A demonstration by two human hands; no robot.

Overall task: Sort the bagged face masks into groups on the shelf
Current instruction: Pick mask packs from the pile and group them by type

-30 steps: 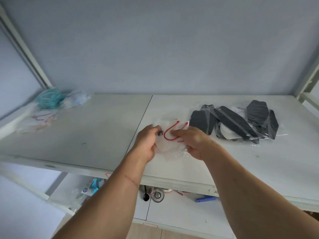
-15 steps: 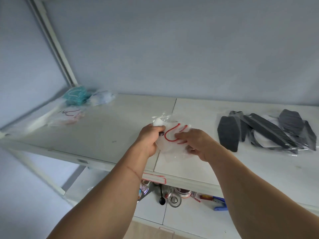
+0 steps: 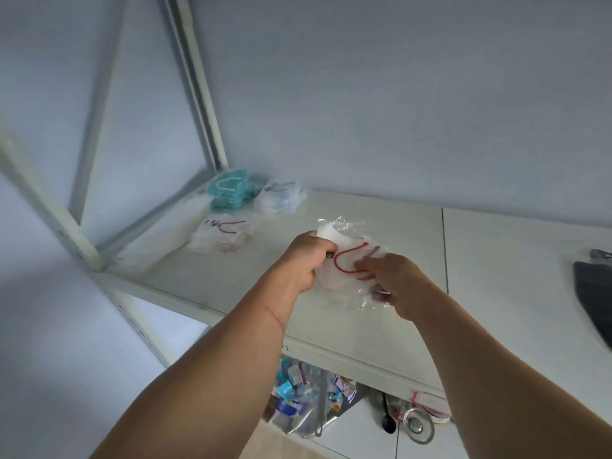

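A clear bag with a white mask and red ear loops (image 3: 346,260) is held just above the white shelf (image 3: 347,329) between both hands. My left hand (image 3: 306,258) grips its left edge and my right hand (image 3: 397,283) pinches its right side. At the shelf's far left corner lie three groups: a pile of white masks with red loops (image 3: 223,236), a stack of teal masks (image 3: 230,190), and bagged white masks with blue loops (image 3: 281,200). The black bagged masks (image 3: 592,303) show only at the right edge.
White shelf posts (image 3: 202,91) rise at the left and back corner. The lower shelf (image 3: 430,442) holds small packets (image 3: 298,392), a black spoon (image 3: 388,422) and a round metal piece (image 3: 418,429). A seam (image 3: 443,246) splits the shelf top.
The view has swung left, bringing the left corner piles closer and pushing the black masks to the right edge. Both hands carry the red-loop bag leftward.
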